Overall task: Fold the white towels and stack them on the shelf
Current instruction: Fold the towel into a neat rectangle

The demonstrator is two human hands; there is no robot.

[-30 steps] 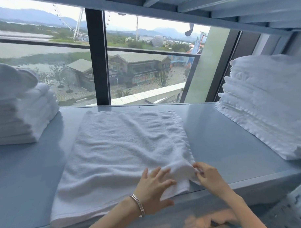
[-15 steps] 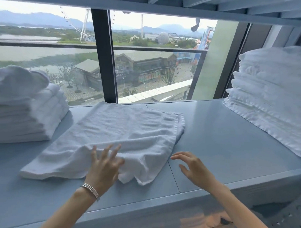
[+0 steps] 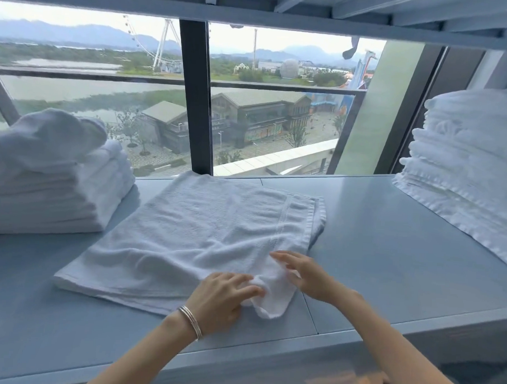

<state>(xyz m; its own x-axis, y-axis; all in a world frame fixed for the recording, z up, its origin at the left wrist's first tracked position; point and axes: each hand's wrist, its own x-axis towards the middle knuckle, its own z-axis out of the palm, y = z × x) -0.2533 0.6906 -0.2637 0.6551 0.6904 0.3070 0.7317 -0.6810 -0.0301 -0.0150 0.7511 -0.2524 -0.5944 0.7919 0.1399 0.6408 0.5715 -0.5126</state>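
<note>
A white towel (image 3: pixel 204 236), folded over, lies slanted on the grey-blue shelf (image 3: pixel 388 254). Its near right corner is bunched up between my hands. My left hand (image 3: pixel 222 300), with bracelets on the wrist, grips that bunched corner, fingers over it. My right hand (image 3: pixel 304 277) touches the same corner from the right, index finger straight on the cloth. A stack of folded white towels (image 3: pixel 59 196) stands at the left, with a loose towel heaped on top. Another tall stack of white towels (image 3: pixel 471 170) fills the right end.
A window with a dark vertical post (image 3: pixel 195 98) stands behind the shelf. An upper shelf beam (image 3: pixel 252 16) runs close overhead. Bare shelf surface shows between the towel and the right stack, and along the front edge (image 3: pixel 414 321).
The towel has been folded over and turned. My left hand moved right onto its near corner. My right hand, hovering half a second ago, now touches the cloth.
</note>
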